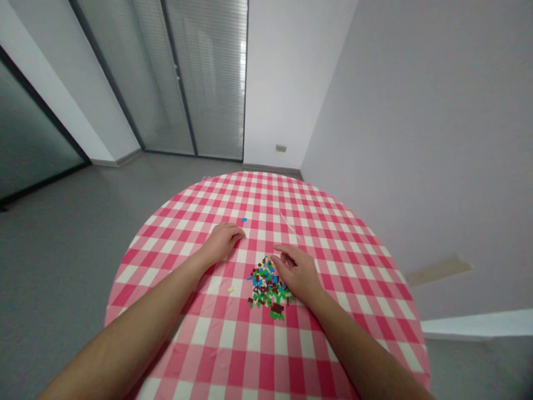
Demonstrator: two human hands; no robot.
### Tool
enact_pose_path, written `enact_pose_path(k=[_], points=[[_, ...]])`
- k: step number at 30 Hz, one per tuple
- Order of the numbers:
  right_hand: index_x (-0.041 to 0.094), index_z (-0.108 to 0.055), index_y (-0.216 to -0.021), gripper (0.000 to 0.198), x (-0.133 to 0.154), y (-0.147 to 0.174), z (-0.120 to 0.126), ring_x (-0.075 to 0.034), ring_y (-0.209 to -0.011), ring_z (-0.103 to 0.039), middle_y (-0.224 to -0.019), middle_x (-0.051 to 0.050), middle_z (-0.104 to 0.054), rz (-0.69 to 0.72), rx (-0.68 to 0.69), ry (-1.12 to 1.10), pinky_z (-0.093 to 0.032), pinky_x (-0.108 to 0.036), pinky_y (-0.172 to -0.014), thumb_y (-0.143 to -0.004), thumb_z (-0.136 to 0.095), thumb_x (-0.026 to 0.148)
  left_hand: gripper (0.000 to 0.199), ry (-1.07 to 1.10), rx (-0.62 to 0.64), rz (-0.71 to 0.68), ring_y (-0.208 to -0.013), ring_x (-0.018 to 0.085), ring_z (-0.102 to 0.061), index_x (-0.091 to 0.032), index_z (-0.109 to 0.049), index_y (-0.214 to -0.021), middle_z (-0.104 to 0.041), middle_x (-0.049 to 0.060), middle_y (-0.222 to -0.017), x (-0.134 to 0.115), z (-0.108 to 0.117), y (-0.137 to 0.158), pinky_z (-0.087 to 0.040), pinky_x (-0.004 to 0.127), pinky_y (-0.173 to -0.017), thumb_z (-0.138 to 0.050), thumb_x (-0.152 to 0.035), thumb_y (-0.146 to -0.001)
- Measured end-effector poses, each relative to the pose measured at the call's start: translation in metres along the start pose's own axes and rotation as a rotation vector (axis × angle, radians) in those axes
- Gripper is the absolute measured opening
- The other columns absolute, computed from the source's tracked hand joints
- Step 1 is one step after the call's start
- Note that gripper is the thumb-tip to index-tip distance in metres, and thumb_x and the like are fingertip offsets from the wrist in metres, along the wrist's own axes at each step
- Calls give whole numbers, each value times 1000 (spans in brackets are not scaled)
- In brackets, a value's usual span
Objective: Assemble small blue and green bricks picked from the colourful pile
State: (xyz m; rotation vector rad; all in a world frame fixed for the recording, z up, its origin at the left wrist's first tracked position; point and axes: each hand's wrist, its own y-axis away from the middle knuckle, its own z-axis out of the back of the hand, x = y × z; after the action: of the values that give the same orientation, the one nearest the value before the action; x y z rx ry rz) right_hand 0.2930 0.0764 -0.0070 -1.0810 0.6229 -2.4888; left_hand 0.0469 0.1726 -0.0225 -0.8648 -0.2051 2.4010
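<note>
A pile of small building bricks (pixel 268 284) in blue, green, dark brown and cream lies on the checked tablecloth. My right hand (pixel 298 272) rests at the pile's right edge, thumb and index finger apart, with no brick visible between them. To the upper left of the pile, my left hand (pixel 227 240) is low over the cloth, its fingers bent and pressed together; whatever the fingertips hold, if anything, is hidden. Just beyond it lies a small blue brick (pixel 244 220). One cream brick (pixel 231 289) sits alone left of the pile, and a larger dark brown brick (pixel 277 309) lies at its near edge.
The round table wears a red-and-white checked tablecloth (pixel 200 333). Behind it stand a glass partition with blinds (pixel 208 83) and a white wall with a socket (pixel 281 148). Another wall (pixel 437 139) rises close on the right; grey floor (pixel 75 239) stretches to the left.
</note>
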Motion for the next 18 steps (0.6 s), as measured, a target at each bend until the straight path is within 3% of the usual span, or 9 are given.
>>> enact_pose_path(k=[8,14,18], points=[[19,-73,-105,22,0,0,-1,-16,-59,-57,-70,-3,-67,-5,23,-23,-44,-26,-53,-89,-63,32,25,-69,-61,59,-91,26,-60,-22,-76,-92,-72,12,-93,6,-6,1,-41,40,-85,-51,-26,-93],[19,-73,-105,23,-1,0,-2,-15,-58,-56,-69,-3,-66,-17,19,-32,-43,-26,-52,-89,-62,31,31,-52,-154,129,-98,29,-61,-20,-71,-109,-73,13,-108,4,-6,2,-40,43,-88,-44,-19,-94],[19,-73,-106,23,-2,0,-2,-16,-58,-56,-68,-2,-66,-33,18,-44,-43,-26,-53,-90,-62,31,27,-111,-138,158,-89,28,-61,-18,-67,-111,-73,12,-95,-5,-2,3,-40,40,-79,-49,-25,-91]])
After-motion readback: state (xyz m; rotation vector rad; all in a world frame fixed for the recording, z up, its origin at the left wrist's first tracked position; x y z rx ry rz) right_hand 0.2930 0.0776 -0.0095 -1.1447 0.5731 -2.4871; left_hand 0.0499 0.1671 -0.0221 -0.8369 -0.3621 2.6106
